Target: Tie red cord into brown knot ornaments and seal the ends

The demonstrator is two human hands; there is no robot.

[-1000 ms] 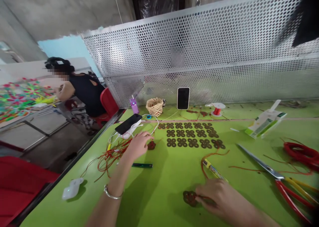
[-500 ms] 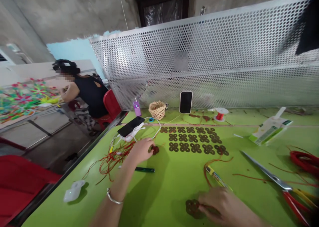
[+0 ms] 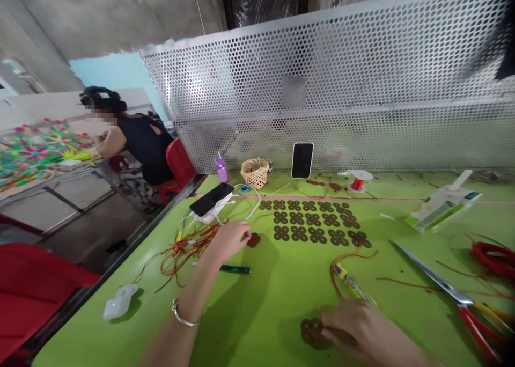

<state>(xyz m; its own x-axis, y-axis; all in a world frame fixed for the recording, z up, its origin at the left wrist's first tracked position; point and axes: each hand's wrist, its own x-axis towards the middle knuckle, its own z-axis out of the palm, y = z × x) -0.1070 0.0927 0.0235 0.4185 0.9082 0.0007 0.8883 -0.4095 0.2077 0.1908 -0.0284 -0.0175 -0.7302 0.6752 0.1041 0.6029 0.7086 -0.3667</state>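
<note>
Two clusters in reach, loose cord all around

In the head view, the left hand (image 3: 231, 241) hangs over the green tabletop (image 3: 249, 324), its fingers curled beside a small reddish-brown cluster of discs (image 3: 253, 240). The fingertips reach its edge, but I cannot tell whether they grip it or merely touch it. Nearer the person, the right hand (image 3: 358, 324) has its fingers drawn together, pinching the right edge of a dark brown, lobed cluster of round discs (image 3: 311, 333); blur hides exactly how.

Beyond the hands lie rows of brown four-lobed disc pieces (image 3: 313, 220). A thin reddish-brown cord (image 3: 333, 273) curves from near the rows' right end down towards the right hand, beside a slim yellow printed stick (image 3: 354, 284).

The likeliest trouble is snagging. That cord passes close to the right hand — if a knuckle caught it, the nearest piece could be dragged out of line. A tangle of thin red and orange cords (image 3: 205, 240) sits by the left wrist and could hook on the silver bangle (image 3: 183, 316). The long steel scissors with red and yellow handles (image 3: 446, 287) lie right of the right hand; a careless sweep of that arm might knock them. A loose pinch could let the brown cluster slip.
</note>
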